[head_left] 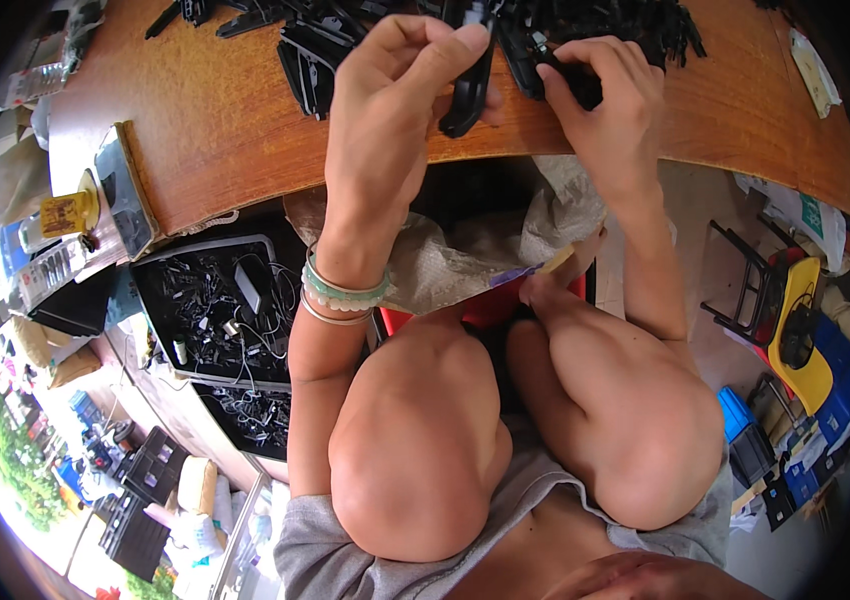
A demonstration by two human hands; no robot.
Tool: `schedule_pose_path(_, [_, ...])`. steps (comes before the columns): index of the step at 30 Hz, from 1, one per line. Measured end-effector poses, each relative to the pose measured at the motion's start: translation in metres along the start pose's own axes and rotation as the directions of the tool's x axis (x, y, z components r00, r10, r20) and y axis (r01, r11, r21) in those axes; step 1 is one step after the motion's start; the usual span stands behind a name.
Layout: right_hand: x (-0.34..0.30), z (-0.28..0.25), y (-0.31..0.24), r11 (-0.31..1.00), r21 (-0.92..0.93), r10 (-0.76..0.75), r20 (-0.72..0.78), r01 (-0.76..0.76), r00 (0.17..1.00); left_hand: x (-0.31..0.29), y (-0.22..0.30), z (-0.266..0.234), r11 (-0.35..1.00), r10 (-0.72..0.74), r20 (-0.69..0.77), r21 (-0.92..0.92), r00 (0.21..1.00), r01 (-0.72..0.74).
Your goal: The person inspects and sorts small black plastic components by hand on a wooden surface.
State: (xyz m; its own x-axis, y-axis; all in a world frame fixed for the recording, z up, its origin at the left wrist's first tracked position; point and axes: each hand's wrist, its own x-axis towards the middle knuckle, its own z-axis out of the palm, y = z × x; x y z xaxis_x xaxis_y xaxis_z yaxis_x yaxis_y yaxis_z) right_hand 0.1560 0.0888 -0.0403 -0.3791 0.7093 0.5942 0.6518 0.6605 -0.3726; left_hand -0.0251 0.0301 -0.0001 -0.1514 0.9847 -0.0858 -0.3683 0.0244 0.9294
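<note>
My left hand [400,95] is closed in a pinch around a long, narrow black plastic part [467,100], held upright over the front edge of the wooden table [215,140]. To its right, my right hand [613,100] curls with thumb and fingers drawn together at the edge of a heap of black plastic parts [315,65]. A small piece with a shiny metal tip [541,46] shows by its fingertips; what exactly the fingers grip is hard to make out against the dark heap.
Below the table edge hangs a pale woven sack [445,265] with its mouth open, between the table and my raised knees. At left stand black bins [210,300] filled with dark parts and cables. A yellow chair [802,335] is at right.
</note>
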Motion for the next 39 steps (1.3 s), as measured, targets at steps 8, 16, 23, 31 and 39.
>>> schedule_pose_path(8, [0.007, -0.015, -0.009, 0.945, 0.323, 0.06, -0.004, -0.056, 0.998, -0.007, -0.002, -0.003, 0.96, -0.128, 0.052, -0.244, 0.99, 0.137])
schedule_pose_path(16, [0.014, -0.016, -0.002, 0.903, 0.399, 0.155, 0.037, -0.157, 0.987, -0.002, -0.014, -0.001, 0.98, -0.124, 0.059, -0.149, 0.991, 0.132])
schedule_pose_path(23, [0.01, -0.019, -0.014, 0.97, 0.234, -0.05, -0.067, 0.065, 0.996, -0.002, -0.011, -0.005, 0.987, -0.052, -0.014, -0.156, 0.999, 0.05])
schedule_pose_path(31, [0.003, -0.008, -0.017, 0.983, 0.166, -0.1, 0.163, 0.073, 0.982, 0.001, -0.005, -0.011, 0.989, -0.012, -0.024, -0.146, 1.0, 0.008])
schedule_pose_path(39, [0.004, -0.009, -0.017, 0.985, 0.162, -0.099, 0.24, 0.061, 0.966, -0.004, -0.005, -0.007, 0.987, -0.021, -0.032, -0.158, 0.999, 0.015])
